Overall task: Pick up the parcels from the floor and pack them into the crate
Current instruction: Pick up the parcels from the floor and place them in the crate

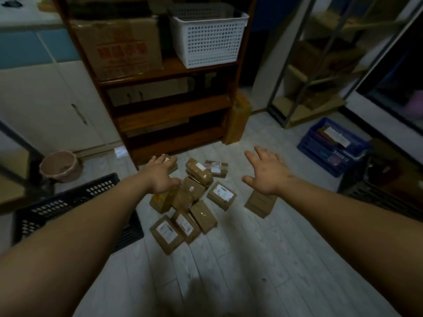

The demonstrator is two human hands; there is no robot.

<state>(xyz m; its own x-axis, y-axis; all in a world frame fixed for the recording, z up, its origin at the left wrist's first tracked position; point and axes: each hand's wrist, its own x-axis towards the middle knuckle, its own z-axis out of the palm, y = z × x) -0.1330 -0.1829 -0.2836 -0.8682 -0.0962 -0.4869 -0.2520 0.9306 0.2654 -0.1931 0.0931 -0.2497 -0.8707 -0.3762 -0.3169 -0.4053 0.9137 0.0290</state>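
Observation:
Several brown paper parcels [194,202] with white labels lie in a loose pile on the pale plank floor in front of a wooden shelf. One parcel [259,204] lies apart to the right, partly under my right hand. My left hand [161,175] reaches out over the left side of the pile, fingers straight, holding nothing. My right hand [266,172] is spread above the floor to the right of the pile, also holding nothing. A black plastic crate [68,202] stands on the floor at my left, partly hidden by my left forearm.
A dark wooden shelf [169,106] carries a cardboard box [119,49] and a white basket [208,35]. A blue crate [332,147] with items stands at the right, another dark crate [384,186] beside it. A pink bin [60,165] sits at the left. A metal rack [320,76] stands behind.

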